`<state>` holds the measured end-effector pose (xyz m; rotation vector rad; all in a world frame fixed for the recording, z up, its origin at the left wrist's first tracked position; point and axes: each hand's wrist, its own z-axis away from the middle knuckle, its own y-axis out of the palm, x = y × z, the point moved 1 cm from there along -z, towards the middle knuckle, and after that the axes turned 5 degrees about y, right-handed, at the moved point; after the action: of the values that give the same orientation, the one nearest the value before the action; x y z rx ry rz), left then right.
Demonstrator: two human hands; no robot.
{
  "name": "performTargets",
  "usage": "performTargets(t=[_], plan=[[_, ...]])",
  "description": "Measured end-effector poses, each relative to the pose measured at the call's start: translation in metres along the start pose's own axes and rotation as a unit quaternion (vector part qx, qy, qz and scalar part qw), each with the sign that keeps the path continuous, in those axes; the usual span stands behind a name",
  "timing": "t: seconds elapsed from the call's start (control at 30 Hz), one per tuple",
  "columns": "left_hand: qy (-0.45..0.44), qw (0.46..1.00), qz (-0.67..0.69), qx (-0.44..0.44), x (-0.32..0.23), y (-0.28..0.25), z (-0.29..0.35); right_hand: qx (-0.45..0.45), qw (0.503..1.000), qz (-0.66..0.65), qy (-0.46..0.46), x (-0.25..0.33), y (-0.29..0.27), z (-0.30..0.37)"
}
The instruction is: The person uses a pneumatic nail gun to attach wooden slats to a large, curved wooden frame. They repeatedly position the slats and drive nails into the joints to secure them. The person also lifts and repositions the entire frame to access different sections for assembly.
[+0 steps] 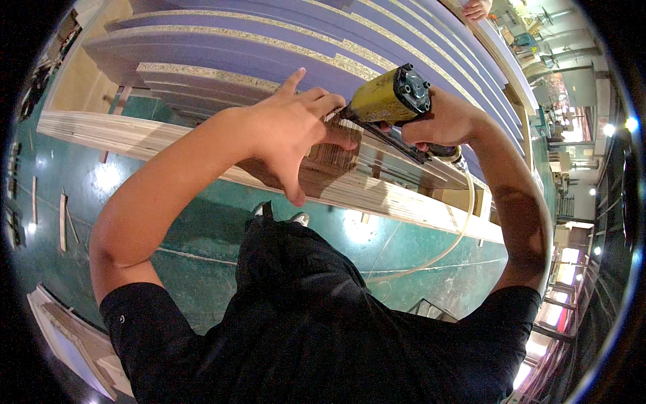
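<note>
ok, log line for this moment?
right hand: gripping yellow pneumatic nailer | left hand: open, near nailer's nose | air hose: runs from nailer | purple-faced chipboard panels: ahead

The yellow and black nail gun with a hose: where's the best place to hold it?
The nail gun probably holds best by its black-and-yellow handle, from the person's right: it slants out that way from the bulky yellow head, toward the thin pale hose, and the right hand wraps it there. Keep off the long dark magazine beside it.
</note>
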<state>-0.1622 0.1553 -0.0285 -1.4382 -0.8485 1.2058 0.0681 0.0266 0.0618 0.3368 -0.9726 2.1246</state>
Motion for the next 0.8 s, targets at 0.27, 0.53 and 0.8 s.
performTargets(t=[0.27, 0.53, 0.8], plan=[[0.000, 1.000, 0.012, -0.020, 0.002, 0.003, 0.005, 0.008, 1.000, 0.020, 0.010, 0.025, 0.004, 0.000], [-0.012, 1.000, 0.020, -0.013, 0.000, 0.001, 0.007, -0.005, 0.998, 0.058, 0.018, 0.034, -0.003, 0.002], [-0.010, 0.999, 0.007, -0.050, 0.001, 0.012, 0.008, 0.010, 0.995, 0.098, 0.033, 0.034, -0.004, -0.003]])
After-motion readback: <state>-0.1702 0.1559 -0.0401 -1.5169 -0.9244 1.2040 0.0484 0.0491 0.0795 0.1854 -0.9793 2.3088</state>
